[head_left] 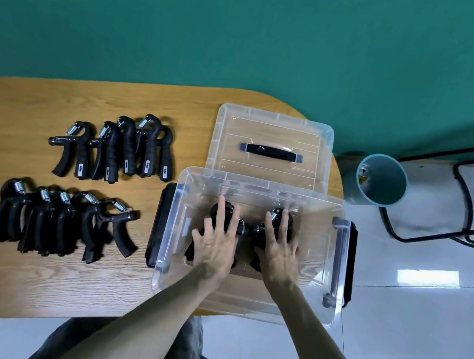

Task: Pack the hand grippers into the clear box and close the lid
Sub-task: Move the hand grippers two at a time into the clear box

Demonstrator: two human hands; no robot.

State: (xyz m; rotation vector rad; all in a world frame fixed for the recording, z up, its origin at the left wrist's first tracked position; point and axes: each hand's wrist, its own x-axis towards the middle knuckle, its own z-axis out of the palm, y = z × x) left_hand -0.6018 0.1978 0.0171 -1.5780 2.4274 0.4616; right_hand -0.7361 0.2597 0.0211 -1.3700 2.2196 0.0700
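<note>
The clear box (169, 230) stands open at the table's right end. Both my hands are inside it. My left hand (215, 244) lies flat, fingers spread, on a black hand gripper (241, 227). My right hand (278, 255) lies the same way on a second hand gripper (261, 230), with its spring showing between the fingers. The two grippers' knobs meet in the middle of the box. The clear lid (273, 132), with a dark handle, lies flat behind the box. Several more hand grippers sit on the table in an upper row (115, 149) and a lower row (62, 219).
The wooden table (20, 118) has rounded corners; the box overhangs its right and front edges. Black latches (159, 226) hang at the box's sides. A teal bin (381, 180) and a black metal frame (468, 215) stand on the tiled floor at the right.
</note>
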